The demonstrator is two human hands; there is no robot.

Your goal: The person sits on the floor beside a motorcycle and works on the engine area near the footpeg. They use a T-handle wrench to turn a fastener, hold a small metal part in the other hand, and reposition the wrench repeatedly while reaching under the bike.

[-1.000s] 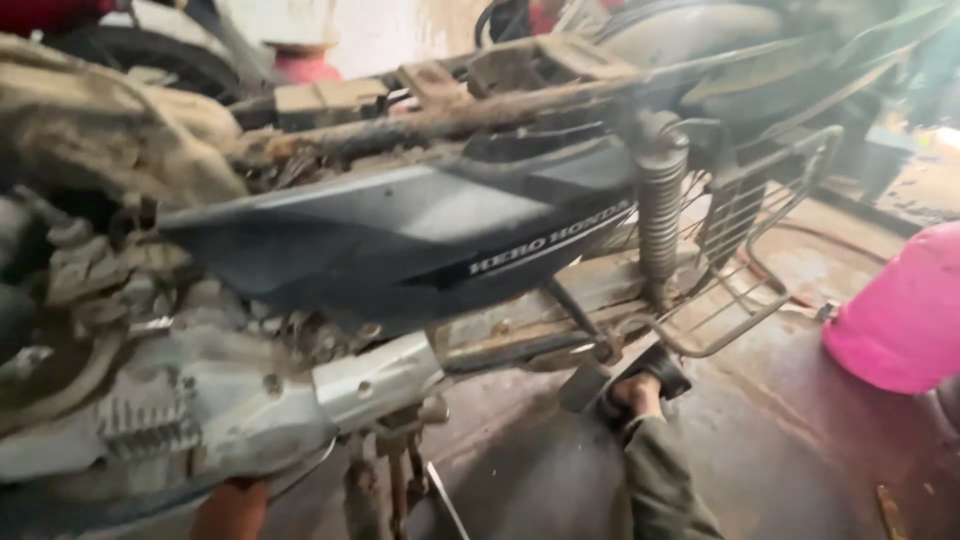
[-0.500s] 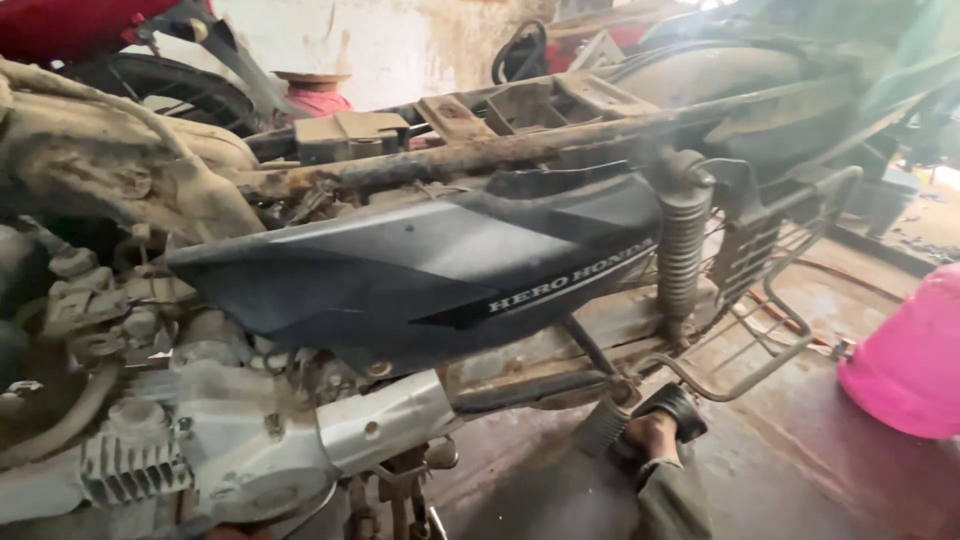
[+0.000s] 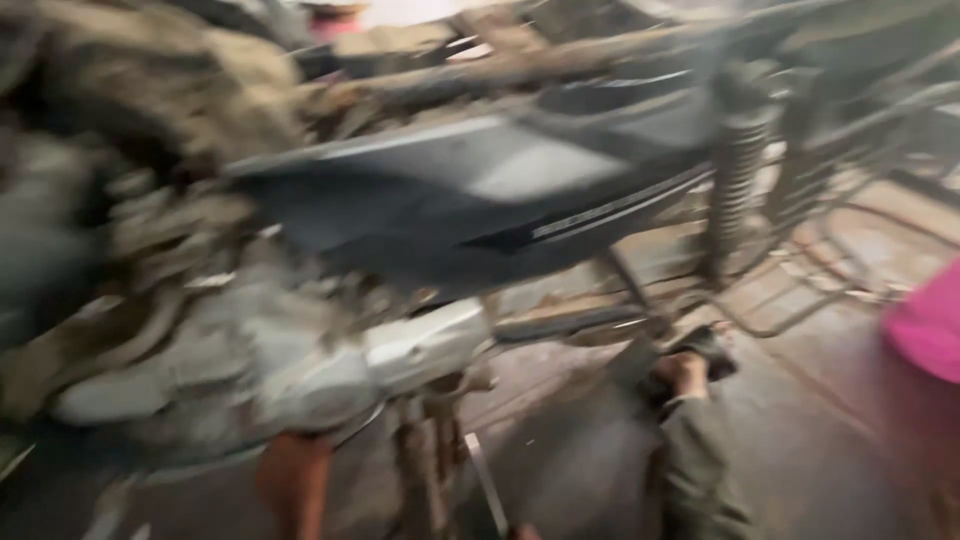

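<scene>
Motorcycle (image 3: 450, 200) blurred, dusty grey side panel, right hand (image 3: 685, 372) gripping dark footrest (image 3: 712, 347) — left hand's grip unclear.

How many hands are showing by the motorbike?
1: the right hand, low under the motorbike near its shock spring. The picture is blurred, and the left hand may be hidden.
</scene>
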